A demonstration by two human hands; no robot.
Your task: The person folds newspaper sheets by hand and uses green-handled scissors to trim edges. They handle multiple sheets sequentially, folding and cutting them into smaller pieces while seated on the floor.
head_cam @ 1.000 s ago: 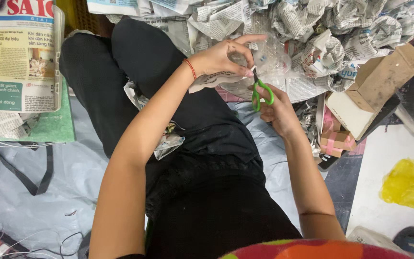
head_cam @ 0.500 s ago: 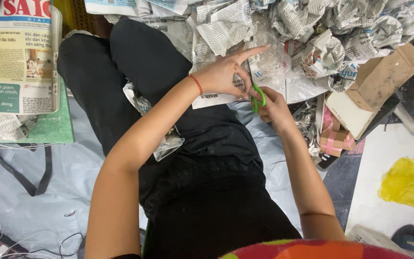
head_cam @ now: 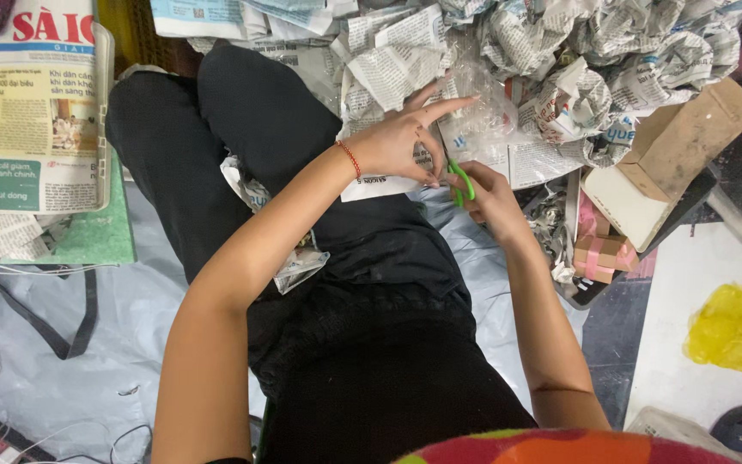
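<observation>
I sit on the floor with my legs in black trousers (head_cam: 319, 258). My right hand (head_cam: 487, 193) grips green-handled scissors (head_cam: 464, 182), held close against the paper. My left hand (head_cam: 401, 137), with a red thread bracelet on the wrist, holds a piece of newspaper (head_cam: 380, 185) with its fingers spread over it. The scissor blades are hidden under my left hand. Clear plastic film (head_cam: 478, 103) lies just beyond my fingertips.
Crumpled newspaper balls (head_cam: 594, 60) pile up at the top right. A folded newspaper (head_cam: 23, 112) rests on a green board at the left. A brown cardboard box (head_cam: 684, 137) and a small pink taped box (head_cam: 603, 253) lie to the right. A yellow bag (head_cam: 736, 331) lies on a white sheet.
Both hands have shifted slightly down toward my lap. My left hand's fingers have spread out over the paper and now cover most of the scissors.
</observation>
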